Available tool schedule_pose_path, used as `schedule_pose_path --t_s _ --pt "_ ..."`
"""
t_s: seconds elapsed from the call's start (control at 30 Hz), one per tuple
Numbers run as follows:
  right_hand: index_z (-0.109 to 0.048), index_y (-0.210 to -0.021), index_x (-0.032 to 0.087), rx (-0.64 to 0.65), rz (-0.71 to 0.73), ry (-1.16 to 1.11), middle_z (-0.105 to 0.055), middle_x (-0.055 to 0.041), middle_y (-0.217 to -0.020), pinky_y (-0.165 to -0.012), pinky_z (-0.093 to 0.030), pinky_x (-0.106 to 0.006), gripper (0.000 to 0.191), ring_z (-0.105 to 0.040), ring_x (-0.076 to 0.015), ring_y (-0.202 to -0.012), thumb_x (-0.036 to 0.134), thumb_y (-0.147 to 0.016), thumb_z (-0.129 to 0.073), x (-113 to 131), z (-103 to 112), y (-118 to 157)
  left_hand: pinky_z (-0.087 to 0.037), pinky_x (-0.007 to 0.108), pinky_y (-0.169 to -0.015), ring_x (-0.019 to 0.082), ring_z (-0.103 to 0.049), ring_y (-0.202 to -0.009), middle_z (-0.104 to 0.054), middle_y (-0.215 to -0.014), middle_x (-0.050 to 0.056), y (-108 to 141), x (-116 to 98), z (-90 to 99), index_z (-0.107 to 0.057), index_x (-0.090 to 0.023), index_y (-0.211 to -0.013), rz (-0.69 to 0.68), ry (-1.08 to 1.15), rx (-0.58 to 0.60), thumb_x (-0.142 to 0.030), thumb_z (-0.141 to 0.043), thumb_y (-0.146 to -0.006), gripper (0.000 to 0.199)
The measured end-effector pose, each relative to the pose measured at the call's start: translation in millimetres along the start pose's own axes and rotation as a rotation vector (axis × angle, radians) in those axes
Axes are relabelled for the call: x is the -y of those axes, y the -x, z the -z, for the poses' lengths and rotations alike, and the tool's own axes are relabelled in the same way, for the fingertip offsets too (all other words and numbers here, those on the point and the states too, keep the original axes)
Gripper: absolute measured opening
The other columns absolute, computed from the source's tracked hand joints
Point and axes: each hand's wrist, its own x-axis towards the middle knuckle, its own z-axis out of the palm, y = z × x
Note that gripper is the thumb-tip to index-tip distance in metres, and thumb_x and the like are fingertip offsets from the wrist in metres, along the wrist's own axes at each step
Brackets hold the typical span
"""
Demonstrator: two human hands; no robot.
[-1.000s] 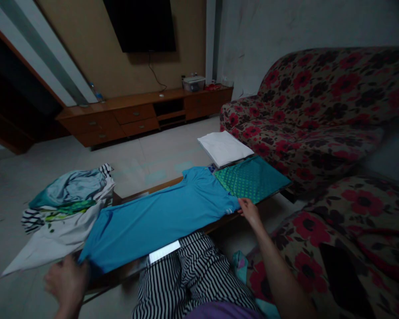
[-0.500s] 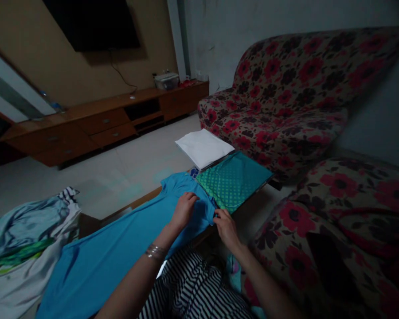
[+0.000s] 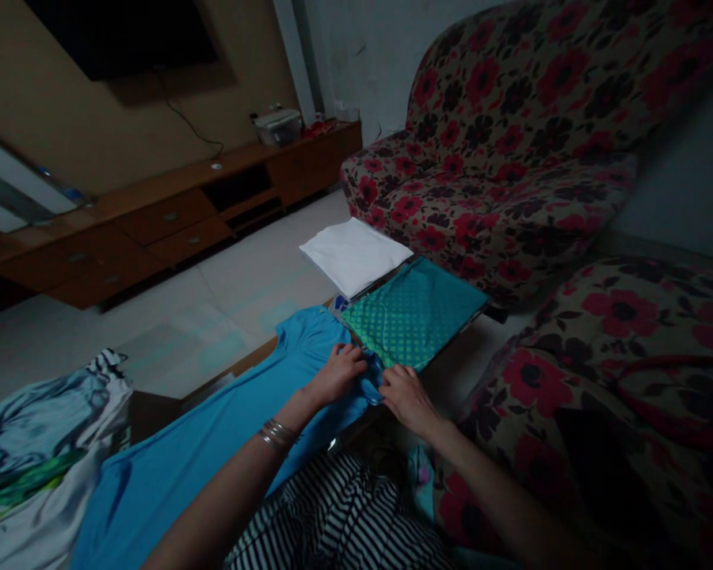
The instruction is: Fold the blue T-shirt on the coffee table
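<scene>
A blue shirt (image 3: 214, 427) lies spread along the low table, its collar and sleeve end near the middle of the view. My left hand (image 3: 340, 374), with silvery bangles at the wrist, grips the bunched cloth of this end from above. Just to its right, my right hand (image 3: 405, 396) has its fingers closed on the shirt's edge. Beyond the hands lies a folded green and teal garment (image 3: 428, 309), and behind that a folded white cloth (image 3: 356, 255).
A pile of clothes (image 3: 41, 443) lies at the left. A floral sofa (image 3: 511, 174) stands behind, with a floral seat (image 3: 547, 372) at the right bearing a dark flat object (image 3: 606, 467). A wooden cabinet (image 3: 166, 222) runs along the wall under a screen (image 3: 119, 36).
My left hand has moved right and down onto the sleeve end, closing on it. The cloth between my hands is now more bunched. The view has shifted slightly.
</scene>
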Motion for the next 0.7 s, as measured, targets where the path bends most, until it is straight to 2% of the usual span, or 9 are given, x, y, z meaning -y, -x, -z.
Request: schedule_pose_path --t_s 0.07,0.17,0.27,0.4,0.47,0.6,0.7 --pt "-0.069 -0.084 0.021 0.020 -0.081 0.034 -0.062 -0.0084 -0.103 -0.080 -0.039 -0.036 0.002 -0.050 -0.0251 -0.100 0.022 -0.083 -0.069 -2 6 1 -0.032 0.042 -0.091 0.024 -0.046 -0.098 -0.056 -0.098 0.008 2 5 2.2 -0.060 -0.017 -0.089 0.026 -0.021 -0.007 -0.003 -0.046 -0.083 0.021" --pt "-0.069 -0.093 0.020 0.026 -0.192 0.033 -0.062 -0.0105 -0.108 -0.084 -0.041 -0.037 0.012 -0.052 -0.0270 -0.104 0.023 -0.081 -0.071 -3 10 2 -0.032 0.043 -0.093 0.024 -0.048 -0.096 -0.058 -0.092 0.008 -2 10 3.4 -0.060 -0.018 -0.090 0.056 -0.010 0.012 -0.001 -0.043 -0.082 0.025" --pt "-0.069 -0.097 0.018 0.077 -0.283 -0.022 -0.065 -0.0107 -0.101 -0.084 -0.042 -0.036 0.018 -0.058 -0.0268 -0.099 0.029 -0.083 -0.071 -1 8 3 -0.031 0.042 -0.093 0.024 -0.050 -0.097 -0.059 -0.089 0.007 -11 14 2.8 -0.062 -0.019 -0.092 0.055 0.028 0.033 0.000 -0.044 -0.079 0.029" --pt "-0.067 -0.096 0.021 0.115 -0.415 -0.149 -0.069 -0.0061 -0.097 -0.072 -0.041 -0.029 0.016 -0.064 -0.0217 -0.089 0.034 -0.088 -0.065 -1 3 3 -0.032 0.043 -0.091 0.026 -0.050 -0.101 -0.061 -0.094 0.008 -30 17 2.3 -0.066 -0.019 -0.088 0.074 0.053 0.055 -0.003 -0.047 -0.079 0.026" --pt "-0.067 -0.095 0.022 0.101 -0.481 -0.184 -0.070 -0.0046 -0.095 -0.067 -0.038 -0.027 0.013 -0.065 -0.0196 -0.086 0.032 -0.089 -0.062 -3 2 4 -0.033 0.043 -0.092 0.026 -0.050 -0.102 -0.061 -0.096 0.008 -41 17 1.5 -0.066 -0.019 -0.091 0.123 0.068 0.048 -0.005 -0.048 -0.080 0.026" --pt "-0.065 -0.091 0.021 0.048 -0.593 -0.217 -0.071 -0.0030 -0.084 -0.062 -0.034 -0.025 0.011 -0.066 -0.0181 -0.079 0.030 -0.090 -0.059 -10 1 9 -0.035 0.042 -0.093 0.026 -0.052 -0.106 -0.062 -0.110 0.008 -58 17 -4.0 -0.061 -0.019 -0.112 0.200 0.152 0.012 -0.014 -0.057 -0.082 0.030" --pt "-0.063 -0.087 0.021 0.000 -0.621 -0.267 -0.069 -0.0015 -0.076 -0.060 -0.034 -0.024 0.009 -0.064 -0.0166 -0.070 0.029 -0.089 -0.059 -15 -7 15 -0.036 0.043 -0.093 0.028 -0.052 -0.108 -0.062 -0.112 0.010 -60 24 -9.6 -0.062 -0.018 -0.111 0.259 0.152 -0.004 -0.023 -0.061 -0.084 0.027"
